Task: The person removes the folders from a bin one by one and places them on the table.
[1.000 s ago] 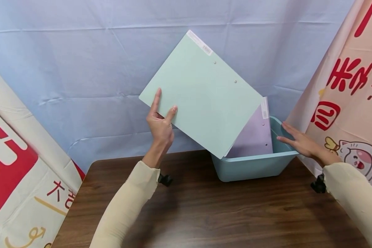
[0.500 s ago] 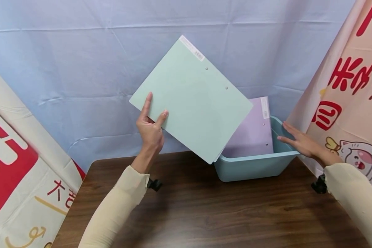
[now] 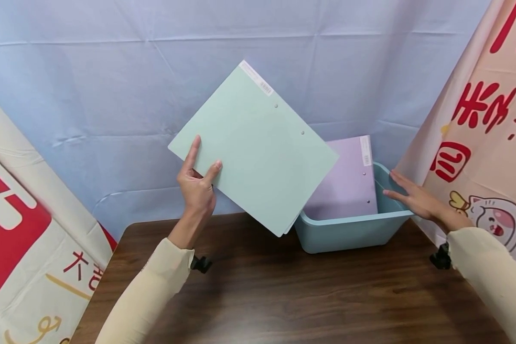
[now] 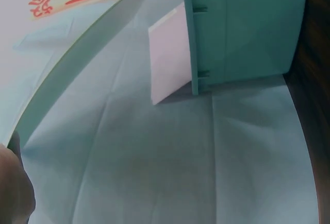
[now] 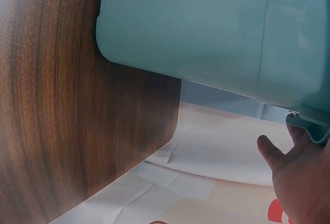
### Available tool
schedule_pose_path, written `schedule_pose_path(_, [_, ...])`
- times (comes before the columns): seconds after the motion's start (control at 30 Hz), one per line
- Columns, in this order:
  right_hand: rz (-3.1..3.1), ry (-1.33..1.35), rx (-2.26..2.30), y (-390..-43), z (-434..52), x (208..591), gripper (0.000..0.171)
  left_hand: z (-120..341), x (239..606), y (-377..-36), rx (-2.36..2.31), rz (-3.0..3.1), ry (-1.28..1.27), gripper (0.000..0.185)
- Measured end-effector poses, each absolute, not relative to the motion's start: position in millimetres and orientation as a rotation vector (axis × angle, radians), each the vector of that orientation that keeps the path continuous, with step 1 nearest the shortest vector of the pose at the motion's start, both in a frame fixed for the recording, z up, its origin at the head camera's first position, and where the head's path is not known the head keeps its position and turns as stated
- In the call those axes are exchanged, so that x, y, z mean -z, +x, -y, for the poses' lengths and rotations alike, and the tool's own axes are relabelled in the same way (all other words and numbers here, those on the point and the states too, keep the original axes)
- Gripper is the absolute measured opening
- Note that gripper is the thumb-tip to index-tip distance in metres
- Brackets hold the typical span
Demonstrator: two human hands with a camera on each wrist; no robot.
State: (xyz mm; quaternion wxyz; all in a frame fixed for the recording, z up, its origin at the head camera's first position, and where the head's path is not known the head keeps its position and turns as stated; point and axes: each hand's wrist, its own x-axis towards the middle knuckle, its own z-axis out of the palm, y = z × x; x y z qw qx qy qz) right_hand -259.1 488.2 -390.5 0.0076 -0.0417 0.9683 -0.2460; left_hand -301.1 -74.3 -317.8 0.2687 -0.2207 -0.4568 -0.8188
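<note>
The left hand (image 3: pixel 196 184), arm raised, pinches the corner of a pale green flat paper folder (image 3: pixel 253 148), tilted in the air left of a light blue plastic tub (image 3: pixel 352 231). The right hand (image 3: pixel 413 198), fingers straight, rests on the tub's right rim. A lilac folder (image 3: pixel 350 184) stands inside the tub on the dark wooden table (image 3: pixel 284 296).

A pale green folder (image 4: pixel 77 64) is seen edge-on, running as a long curved band from the lower left up to the top centre. At the lower left edge, a dark part of the left hand (image 4: pixel 13 188) is seen against the folder's near end. A teal bin (image 4: pixel 242 28) is placed at the upper right, on a dark wooden table (image 4: pixel 314 80). A lilac folder (image 4: pixel 167 59) is seen sticking out of the bin. A light blue creased cloth (image 4: pixel 180 162) fills the background.
</note>
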Motion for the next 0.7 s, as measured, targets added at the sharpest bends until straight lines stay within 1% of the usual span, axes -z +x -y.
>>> schedule_pose_path(0.7, [-3.030,-0.114,0.715,-261,-489,389,0.090,125,329,-292,2.162,1.439,-0.605,0.080])
